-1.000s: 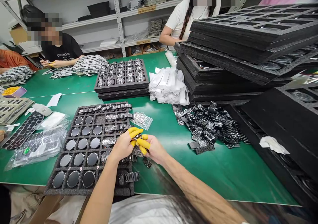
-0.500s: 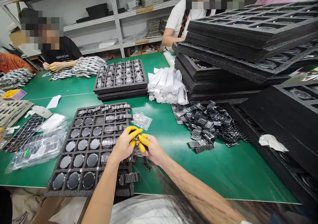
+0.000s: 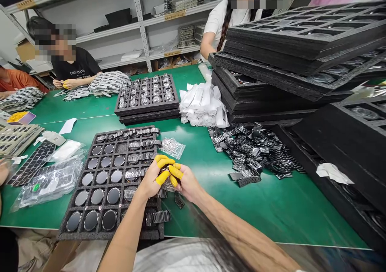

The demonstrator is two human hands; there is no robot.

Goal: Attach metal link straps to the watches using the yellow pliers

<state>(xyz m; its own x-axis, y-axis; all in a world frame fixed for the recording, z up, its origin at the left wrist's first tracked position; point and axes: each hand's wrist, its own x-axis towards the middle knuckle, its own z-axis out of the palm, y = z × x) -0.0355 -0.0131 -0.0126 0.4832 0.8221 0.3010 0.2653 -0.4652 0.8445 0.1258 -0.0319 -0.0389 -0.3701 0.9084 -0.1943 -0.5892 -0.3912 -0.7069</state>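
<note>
My left hand [image 3: 155,177] and my right hand [image 3: 186,180] meet above the right edge of a black foam tray [image 3: 99,235]. Yellow finger cots cover several fingertips on both. Pinched between them is a small dark piece, apparently a watch [image 3: 164,168], mostly hidden by the fingers. Round dark watch heads [image 3: 113,196] fill the tray's left columns; one compartment [image 3: 121,146] among them holds no watch head. Along its right side lie watches with wrapped link bands [image 3: 141,157]. A clear bag of thin metal pins [image 3: 172,147] lies just beyond my hands. A short black link piece [image 3: 179,200] rests below them.
Black watch bands [image 3: 253,153] are heaped to the right, before tall stacked foam trays [image 3: 271,59]. White wrapped strips [image 3: 203,105] and another loaded tray [image 3: 146,97] stand behind. Plastic bags [image 3: 50,183] lie left. Co-workers sit across the green table [image 3: 208,215], one in a black shirt [image 3: 76,68].
The fingers have shifted slightly around the held piece, covering more of it. The view has moved a little. The co-worker at the left has moved their hands slightly.
</note>
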